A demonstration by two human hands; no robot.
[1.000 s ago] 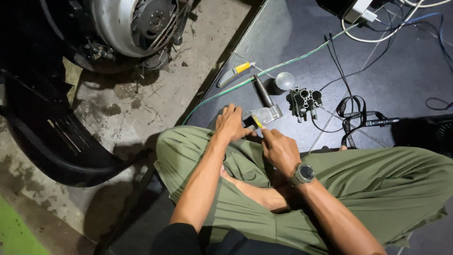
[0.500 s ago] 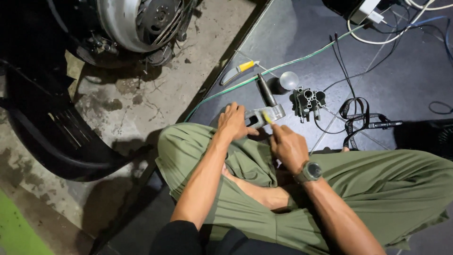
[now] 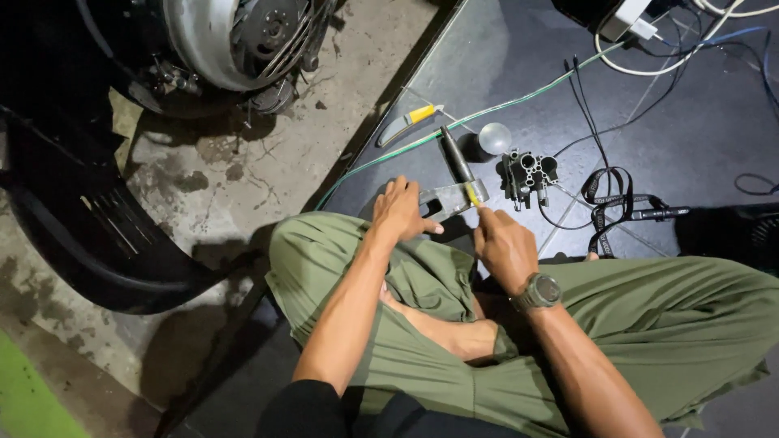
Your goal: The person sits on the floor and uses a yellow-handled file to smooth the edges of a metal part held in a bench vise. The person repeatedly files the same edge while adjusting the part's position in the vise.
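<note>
left hand (image 3: 399,212): clamped on the near end of a grey metal bracket (image 3: 451,199), fingers curled over its edge, resting just beyond the knee of the olive trousers (image 3: 422,276).
right hand (image 3: 505,245): closed around a small yellow-tipped tool (image 3: 472,195), its tip touching the far end of the bracket; a dark wristwatch (image 3: 539,292) sits on the wrist.
hands together: near each other, one at each end of the bracket, not touching.
bracket: lies on the dark floor mat (image 3: 698,146) between the two hands, just ahead of the crossed legs.
beyond the hands: a dark cylindrical handle (image 3: 455,154) angles away from the bracket; beside it a small pale round bulb (image 3: 495,138) and a black multi-tube metal part (image 3: 527,174).
farther out: a yellow-and-grey utility knife (image 3: 410,122) and a green cable (image 3: 487,113) running across the mat.
right of the hands: a black strap (image 3: 610,203) looped on the mat.
left of the hands: stained concrete floor (image 3: 235,162), a silver wheel hub (image 3: 235,36) and a black curved fender (image 3: 89,243).
</note>
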